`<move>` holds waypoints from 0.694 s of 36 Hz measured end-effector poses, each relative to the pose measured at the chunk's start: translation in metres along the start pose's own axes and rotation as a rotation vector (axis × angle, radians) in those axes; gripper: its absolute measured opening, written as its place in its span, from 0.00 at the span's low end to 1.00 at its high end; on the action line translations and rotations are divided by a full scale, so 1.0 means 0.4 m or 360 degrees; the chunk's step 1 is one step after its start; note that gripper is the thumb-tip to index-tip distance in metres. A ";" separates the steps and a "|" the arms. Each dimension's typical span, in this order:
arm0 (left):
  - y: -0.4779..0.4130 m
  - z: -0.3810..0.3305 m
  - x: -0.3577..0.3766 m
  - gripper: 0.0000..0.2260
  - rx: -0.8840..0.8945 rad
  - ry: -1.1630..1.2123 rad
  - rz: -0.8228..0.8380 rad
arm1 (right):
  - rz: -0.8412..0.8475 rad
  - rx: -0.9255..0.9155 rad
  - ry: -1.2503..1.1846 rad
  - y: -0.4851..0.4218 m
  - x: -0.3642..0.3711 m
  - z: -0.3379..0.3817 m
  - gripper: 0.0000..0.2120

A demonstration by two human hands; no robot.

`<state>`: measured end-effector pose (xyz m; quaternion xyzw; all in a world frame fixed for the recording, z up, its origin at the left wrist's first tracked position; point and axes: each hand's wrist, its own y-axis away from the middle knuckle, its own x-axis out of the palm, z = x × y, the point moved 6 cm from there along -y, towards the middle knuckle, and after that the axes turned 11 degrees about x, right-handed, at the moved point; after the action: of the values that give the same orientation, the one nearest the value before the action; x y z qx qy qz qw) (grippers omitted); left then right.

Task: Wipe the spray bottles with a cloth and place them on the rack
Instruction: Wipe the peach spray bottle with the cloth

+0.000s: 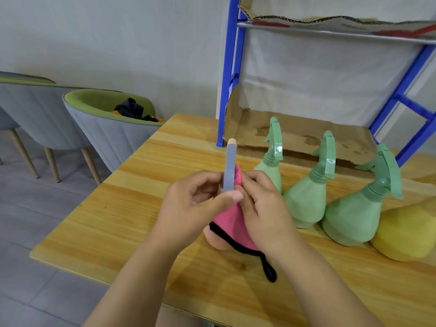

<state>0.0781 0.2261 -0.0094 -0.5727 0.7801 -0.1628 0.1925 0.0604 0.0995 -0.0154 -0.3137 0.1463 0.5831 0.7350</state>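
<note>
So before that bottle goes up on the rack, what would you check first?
1. Left hand grips the held bottle near its neck: ok.
2. Right hand holds the pink cloth against it: ok.
3. Bottle wiped all over: cannot tell, the cloth covers most of it.
4. Bare room on the cardboard lining the lower shelf of the rack: ok.
5. Nearest green bottle clear of the right hand: cannot tell, it stands just behind it.
</note>
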 end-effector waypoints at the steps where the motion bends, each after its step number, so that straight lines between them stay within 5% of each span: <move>1: 0.001 0.002 0.002 0.15 -0.0012 -0.0034 -0.0007 | 0.0077 0.0051 0.0008 -0.003 0.001 -0.007 0.15; 14: 0.010 0.038 -0.015 0.08 -0.0098 0.0086 -0.0141 | 0.0566 0.0149 -0.0239 0.027 0.007 -0.045 0.13; 20: 0.010 0.037 -0.018 0.09 -0.0049 0.0037 -0.0139 | 0.0603 0.0143 -0.0277 0.000 0.031 -0.062 0.21; 25: 0.015 0.033 -0.030 0.10 -0.0029 0.0029 -0.0050 | 0.0659 0.0164 -0.0473 -0.007 0.053 -0.055 0.15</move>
<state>0.0828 0.2388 -0.0222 -0.5851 0.7741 -0.1637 0.1775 0.0721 0.1013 -0.0436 -0.1499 0.1272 0.7525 0.6285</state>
